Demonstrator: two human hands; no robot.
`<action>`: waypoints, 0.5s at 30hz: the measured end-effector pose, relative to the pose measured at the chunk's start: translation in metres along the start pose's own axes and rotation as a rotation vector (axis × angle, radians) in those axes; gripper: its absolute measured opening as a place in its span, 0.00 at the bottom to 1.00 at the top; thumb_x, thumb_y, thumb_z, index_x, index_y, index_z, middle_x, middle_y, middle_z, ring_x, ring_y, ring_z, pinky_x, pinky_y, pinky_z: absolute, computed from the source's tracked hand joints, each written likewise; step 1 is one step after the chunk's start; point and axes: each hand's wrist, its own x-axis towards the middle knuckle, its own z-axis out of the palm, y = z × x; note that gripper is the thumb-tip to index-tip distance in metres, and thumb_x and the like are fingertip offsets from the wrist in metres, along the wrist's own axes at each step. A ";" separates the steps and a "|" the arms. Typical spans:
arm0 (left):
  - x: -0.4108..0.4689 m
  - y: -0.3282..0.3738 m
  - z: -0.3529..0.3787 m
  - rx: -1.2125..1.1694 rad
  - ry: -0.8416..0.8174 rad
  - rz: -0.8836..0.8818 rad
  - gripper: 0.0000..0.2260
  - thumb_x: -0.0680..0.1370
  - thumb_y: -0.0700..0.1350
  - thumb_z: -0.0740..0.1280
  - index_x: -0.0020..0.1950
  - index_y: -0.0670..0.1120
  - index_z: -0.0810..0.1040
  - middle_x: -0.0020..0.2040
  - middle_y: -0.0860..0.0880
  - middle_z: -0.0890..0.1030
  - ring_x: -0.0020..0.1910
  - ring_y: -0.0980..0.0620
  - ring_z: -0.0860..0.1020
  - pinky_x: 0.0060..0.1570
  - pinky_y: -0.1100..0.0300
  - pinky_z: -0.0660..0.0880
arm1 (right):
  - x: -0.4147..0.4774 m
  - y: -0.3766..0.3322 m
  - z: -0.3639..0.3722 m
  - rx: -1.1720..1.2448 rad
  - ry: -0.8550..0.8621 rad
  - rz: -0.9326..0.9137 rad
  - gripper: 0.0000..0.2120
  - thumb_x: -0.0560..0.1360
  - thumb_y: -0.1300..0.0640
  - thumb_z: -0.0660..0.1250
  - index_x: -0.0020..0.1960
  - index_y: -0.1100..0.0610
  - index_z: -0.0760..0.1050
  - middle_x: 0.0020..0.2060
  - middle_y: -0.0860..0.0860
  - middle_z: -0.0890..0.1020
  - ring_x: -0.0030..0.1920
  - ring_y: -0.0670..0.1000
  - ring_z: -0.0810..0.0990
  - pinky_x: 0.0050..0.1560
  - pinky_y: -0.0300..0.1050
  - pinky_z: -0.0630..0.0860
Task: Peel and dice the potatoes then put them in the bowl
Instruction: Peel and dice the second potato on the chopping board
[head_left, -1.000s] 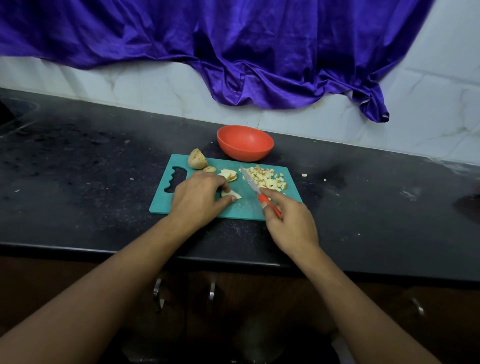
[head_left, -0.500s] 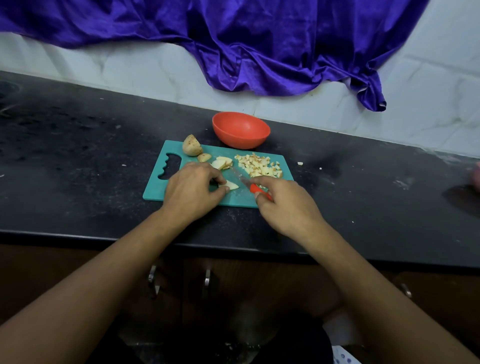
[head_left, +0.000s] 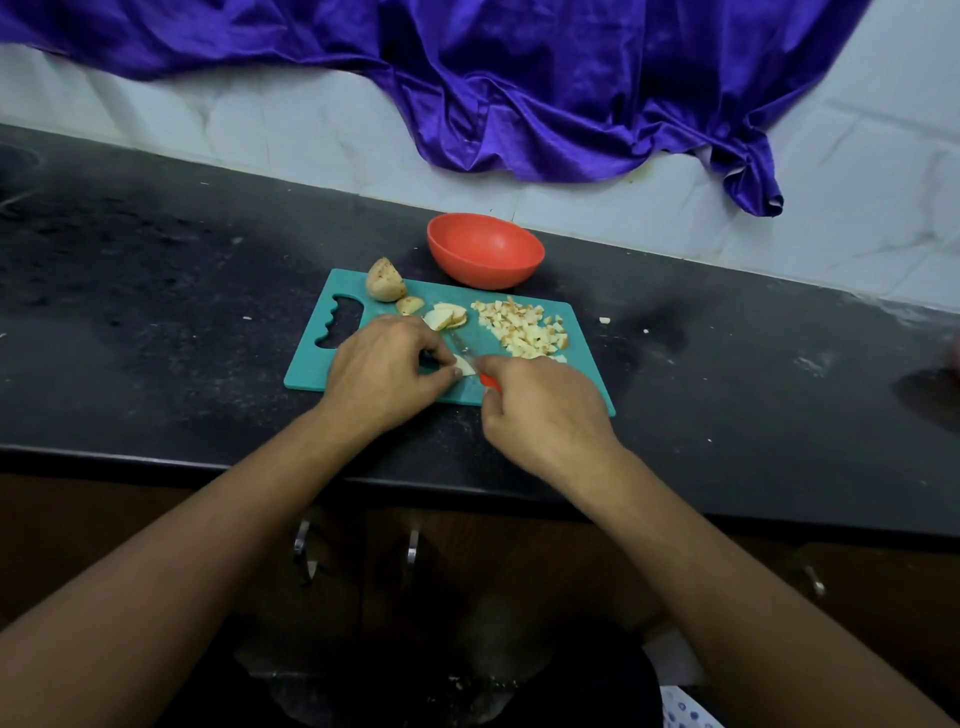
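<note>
On the teal cutting board (head_left: 582, 364) my left hand (head_left: 384, 371) pinches a pale potato slice (head_left: 465, 365) with curled fingers. My right hand (head_left: 540, 410) grips a knife by its orange handle (head_left: 488, 380); the blade (head_left: 462, 345) lies across the slice. A heap of diced potato (head_left: 524, 327) sits on the board's right half. Thin slices (head_left: 447, 316) and an unpeeled potato chunk (head_left: 383, 280) lie near the board's far edge. The orange bowl (head_left: 485, 249) stands just behind the board and looks empty.
The black counter (head_left: 156, 312) runs left and right, with a few stray potato bits (head_left: 604, 320) to the right of the board. A purple cloth (head_left: 519, 78) hangs on the white tiled wall behind. Cabinet handles (head_left: 413, 545) show below the counter edge.
The knife has come down from beside the diced heap onto the slice under my left fingers. My right hand moved left, closer to my left hand. The camera view shifted.
</note>
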 end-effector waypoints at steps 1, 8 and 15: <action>0.000 0.000 0.000 -0.001 -0.001 0.001 0.06 0.75 0.56 0.74 0.48 0.56 0.85 0.48 0.59 0.82 0.55 0.54 0.77 0.52 0.49 0.78 | -0.001 0.000 0.002 -0.012 0.002 -0.003 0.23 0.83 0.50 0.59 0.78 0.43 0.66 0.57 0.51 0.82 0.56 0.54 0.79 0.45 0.49 0.71; 0.000 0.002 0.000 -0.010 0.012 -0.019 0.06 0.74 0.57 0.75 0.47 0.57 0.86 0.47 0.60 0.82 0.53 0.55 0.78 0.51 0.48 0.79 | -0.020 0.009 0.028 -0.060 0.099 -0.054 0.24 0.84 0.49 0.57 0.80 0.46 0.62 0.38 0.48 0.72 0.39 0.50 0.74 0.37 0.48 0.71; -0.001 0.001 0.000 -0.001 0.019 -0.054 0.07 0.73 0.59 0.75 0.44 0.57 0.85 0.45 0.60 0.83 0.52 0.56 0.79 0.50 0.49 0.79 | -0.008 0.031 0.003 0.277 0.064 0.056 0.20 0.82 0.49 0.62 0.73 0.39 0.73 0.54 0.46 0.84 0.40 0.45 0.79 0.41 0.46 0.77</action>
